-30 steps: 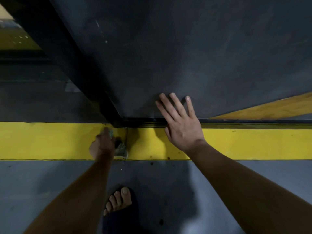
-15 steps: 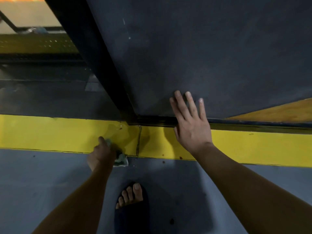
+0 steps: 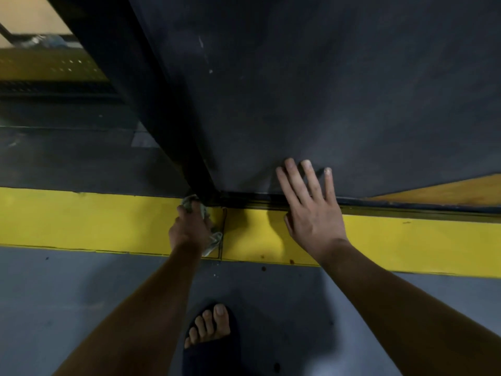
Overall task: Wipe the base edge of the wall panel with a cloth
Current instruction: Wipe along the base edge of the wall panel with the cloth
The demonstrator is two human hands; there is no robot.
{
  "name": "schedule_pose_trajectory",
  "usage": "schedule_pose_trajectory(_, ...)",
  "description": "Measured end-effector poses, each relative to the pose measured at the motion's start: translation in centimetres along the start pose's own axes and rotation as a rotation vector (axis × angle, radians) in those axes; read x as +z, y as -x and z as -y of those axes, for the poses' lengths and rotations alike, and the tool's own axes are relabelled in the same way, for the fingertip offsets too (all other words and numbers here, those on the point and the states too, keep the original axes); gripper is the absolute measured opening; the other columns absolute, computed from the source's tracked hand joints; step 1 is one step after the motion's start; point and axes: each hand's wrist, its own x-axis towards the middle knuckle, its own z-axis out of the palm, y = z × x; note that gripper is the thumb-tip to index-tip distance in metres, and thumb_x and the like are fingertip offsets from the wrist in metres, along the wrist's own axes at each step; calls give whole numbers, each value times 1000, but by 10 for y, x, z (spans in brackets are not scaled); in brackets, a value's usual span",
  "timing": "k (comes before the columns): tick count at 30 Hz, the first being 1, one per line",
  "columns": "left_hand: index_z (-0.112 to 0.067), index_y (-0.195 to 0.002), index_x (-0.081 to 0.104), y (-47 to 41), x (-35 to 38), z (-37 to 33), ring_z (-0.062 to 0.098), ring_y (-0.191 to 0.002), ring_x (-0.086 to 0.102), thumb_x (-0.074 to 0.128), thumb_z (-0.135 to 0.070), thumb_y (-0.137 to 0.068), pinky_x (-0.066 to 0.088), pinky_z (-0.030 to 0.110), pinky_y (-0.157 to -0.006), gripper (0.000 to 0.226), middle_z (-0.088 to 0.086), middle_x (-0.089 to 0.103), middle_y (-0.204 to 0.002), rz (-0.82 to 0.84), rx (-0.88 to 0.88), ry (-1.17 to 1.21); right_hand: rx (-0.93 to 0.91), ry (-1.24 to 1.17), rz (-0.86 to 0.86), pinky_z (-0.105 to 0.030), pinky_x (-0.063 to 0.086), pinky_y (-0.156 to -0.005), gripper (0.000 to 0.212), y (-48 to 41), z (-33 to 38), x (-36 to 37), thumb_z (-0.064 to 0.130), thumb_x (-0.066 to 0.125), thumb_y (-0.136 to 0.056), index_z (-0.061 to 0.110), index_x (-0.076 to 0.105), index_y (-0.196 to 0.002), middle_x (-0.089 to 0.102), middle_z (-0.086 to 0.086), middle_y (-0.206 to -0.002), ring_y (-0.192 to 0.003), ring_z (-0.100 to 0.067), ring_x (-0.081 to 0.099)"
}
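Yellow strip (image 3: 81,218) under dark panel (image 3: 325,90). Your left hand (image 3: 189,229) grips cloth (image 3: 216,238) at the base corner; right hand (image 3: 311,213) flat on panel. Step, likely: wiping. Next: sweep along the edge (image 3: 257,198).

The left hand (image 3: 189,232) holds the crumpled pale cloth (image 3: 215,238) on the yellow floor stripe (image 3: 81,218), at the bottom corner of the dark wall panel (image 3: 325,90). The right hand (image 3: 311,215) rests flat on the panel, right of the cloth.
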Motion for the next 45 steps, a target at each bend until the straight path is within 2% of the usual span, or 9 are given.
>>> schedule_pose_trajectory(6,-16,-121,55,24,-4,27,33,-103,70,55,-41,-105,43,35,-71,30,13,68,-118,8,-96,-107,51,-6,12,-55,-1,-123,94,1,12,-4,36,55,-92,11,-6,-159,-19,-8,-165,-152,-32,-17)
schedule_pose_trajectory(11,-16,-122,56,70,9,47,30,-96,72,50,-39,-106,43,33,-64,29,11,70,-110,10,-64,-196,88,-13,-1,-54,-1,-123,91,7,20,-11,34,53,-92,11,-4,-159,-20,-8,-165,-152,-32,-17)
schedule_pose_trajectory(19,-15,-119,57,85,6,58,33,-105,66,50,-45,-102,43,33,-72,35,11,67,-116,49,-142,-146,205,-57,-2,-58,0,-122,90,33,27,-10,34,54,-89,10,3,-159,-18,-12,-165,-152,-35,-13)
schedule_pose_trajectory(22,-12,-112,66,101,15,62,34,-107,54,62,-43,-96,48,40,-74,35,14,55,-114,-152,-98,-233,243,-51,30,-58,1,-122,91,53,28,-4,36,54,-88,10,3,-160,-20,-13,-164,-152,-36,-14)
schedule_pose_trajectory(25,1,-103,63,103,33,59,42,-95,54,75,-18,-89,51,49,-69,26,23,54,-104,-320,24,-128,281,-47,76,-58,1,-121,93,66,29,1,39,55,-88,10,3,-159,-22,-14,-163,-151,-37,-14)
schedule_pose_trajectory(29,0,-125,56,85,26,26,38,-108,48,40,-18,-102,47,42,-84,33,22,52,-122,-252,131,-129,283,-44,103,-58,2,-121,95,71,29,2,40,56,-87,11,2,-160,-23,-14,-163,-151,-37,-14)
schedule_pose_trajectory(32,2,-117,61,89,17,-8,43,-96,60,67,-16,-97,55,47,-67,28,24,59,-108,-260,260,-46,267,-40,116,-57,0,-122,94,69,30,0,41,55,-88,11,0,-160,-25,-14,-163,-151,-37,-16)
schedule_pose_trajectory(37,-15,-131,59,97,39,0,36,-112,56,61,-45,-99,50,45,-84,44,13,56,-127,-35,374,-198,255,-62,119,-57,-2,-122,93,63,31,-2,41,52,-91,11,-2,-159,-26,-14,-162,-151,-37,-18)
schedule_pose_trajectory(45,-7,-131,55,111,41,73,41,-103,60,67,-38,-97,56,50,-73,47,18,53,-120,-18,78,-168,272,-67,141,-57,0,-122,93,71,21,1,40,53,-90,12,-2,-159,-25,-14,-162,-151,-36,-18)
